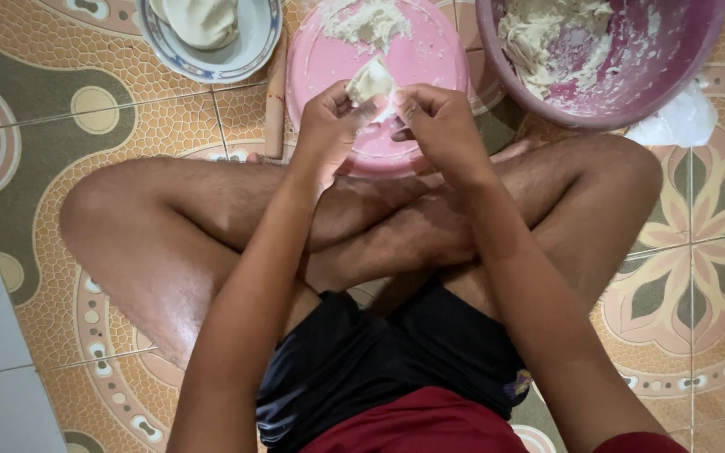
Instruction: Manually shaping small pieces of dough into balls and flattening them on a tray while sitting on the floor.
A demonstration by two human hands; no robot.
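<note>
A person is sitting cross-legged on a patterned tile floor, and both hands are meeting in front of the knees over a pink round tray. The left hand is curling its fingers closed around the lower side of a small lump of pale dough, which is poking up above the thumb and forefinger. The right hand is pressing in from the other side, its fingers bent and its fingertips pinching the edge of the same lump, so the dough is sitting between the two hands and touching both. On the far part of the tray more crumbly dough is lying in a heap. To the right a purple basin is holding loose dough, and a white plastic bag is lying just beside it. To the left a wooden rolling pin is lying beside the tray, near a white bowl with a blue rim.
</note>
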